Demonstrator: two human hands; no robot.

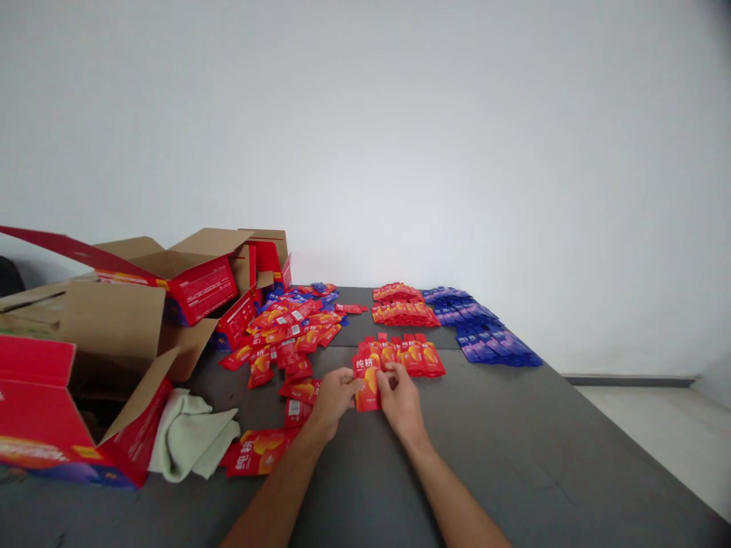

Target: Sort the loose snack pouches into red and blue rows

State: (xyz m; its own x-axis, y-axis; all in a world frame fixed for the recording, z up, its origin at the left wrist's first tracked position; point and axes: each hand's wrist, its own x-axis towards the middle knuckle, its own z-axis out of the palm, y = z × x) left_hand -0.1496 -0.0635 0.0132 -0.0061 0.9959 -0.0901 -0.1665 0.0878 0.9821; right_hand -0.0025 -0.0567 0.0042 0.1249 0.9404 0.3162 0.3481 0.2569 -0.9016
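A red packet with an orange fruit print (368,387) is held upright between both hands near the middle of the dark table. My left hand (335,397) pinches its left edge, and my right hand (400,397) has its right edge between thumb and fingers. Just behind and to the right lies an overlapping row of similar red packets (426,358). To the left spreads a loose heap of red and blue packets (291,327), some of them close to my left hand. A larger red packet (263,451) lies beside my left forearm.
Open red cartons (199,289) crowd the table's left side, with a nearer one (39,403) in front. A pale green cloth (191,434) lies beside it. Red rows (403,313) and blue rows (496,344) of packets sit at the back right. A white wall stands behind.
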